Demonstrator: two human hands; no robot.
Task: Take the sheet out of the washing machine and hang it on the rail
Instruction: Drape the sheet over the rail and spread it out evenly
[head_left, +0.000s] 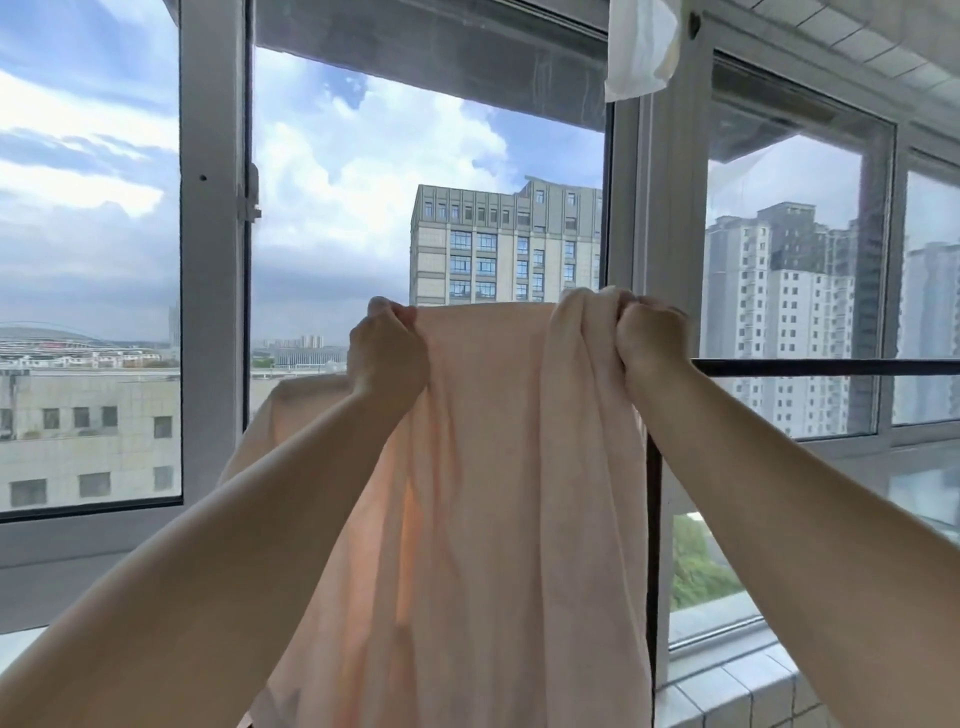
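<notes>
Sheet held up at a window, both hands raised.

Sheet (483, 493): pale pink, hanging in long folds from its top edge; a further fold shows behind the left forearm. Left hand (387, 353): fingers curled, gripping the top edge. Right hand (652, 340): fist closed round a bunched part of the top edge. Rail (831, 367): dark, horizontal, running right from behind the right hand; a dark upright post (653, 545) stands below it, just beside the sheet. Window frame (213, 260): grey. White cloth (641, 49): hanging at top. Tiled ledge (727, 691): lower right.
</notes>
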